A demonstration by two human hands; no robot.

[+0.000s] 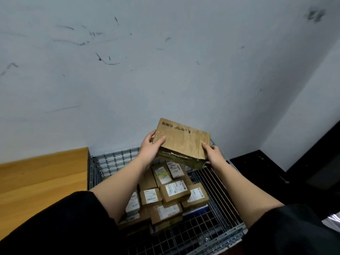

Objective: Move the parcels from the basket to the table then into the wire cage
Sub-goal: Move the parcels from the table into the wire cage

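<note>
I hold a flat brown cardboard parcel [182, 140], wrapped in clear tape, tilted above the far end of the wire cage [217, 216]. My left hand [150, 148] grips its left edge, thumb on top. My right hand [213, 153] grips its near right corner. Inside the cage lie several small brown parcels with white labels [174, 190], stacked in a heap below the held one. No basket is in view.
A wooden table [42, 179] stands to the left, touching the cage's side. A scuffed white wall rises right behind the cage. Dark furniture or flooring [276, 173] fills the right side. My black sleeves cover the lower corners.
</note>
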